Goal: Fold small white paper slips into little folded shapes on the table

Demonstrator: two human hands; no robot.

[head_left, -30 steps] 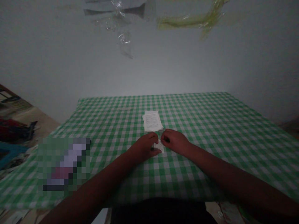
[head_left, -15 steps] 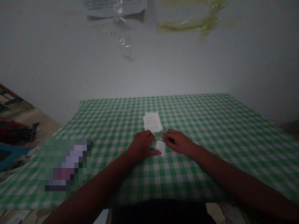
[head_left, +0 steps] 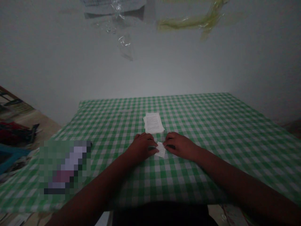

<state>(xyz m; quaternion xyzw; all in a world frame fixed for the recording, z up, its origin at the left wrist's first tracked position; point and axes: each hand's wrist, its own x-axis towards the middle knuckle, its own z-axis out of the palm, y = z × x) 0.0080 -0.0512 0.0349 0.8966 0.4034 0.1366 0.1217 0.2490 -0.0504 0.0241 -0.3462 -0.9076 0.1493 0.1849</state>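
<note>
White and covered in printed lines, a small slip of paper lies right between the fingertips of both hands. From where I stand, the left hand curves in, thumb and fingers at one edge; the right hand has bent fingertips at the opposite edge. I can't tell whether either pinches it. Just beyond the fingers sits a stack of printed sheets, on green checked cloth spreading all around them.
</note>
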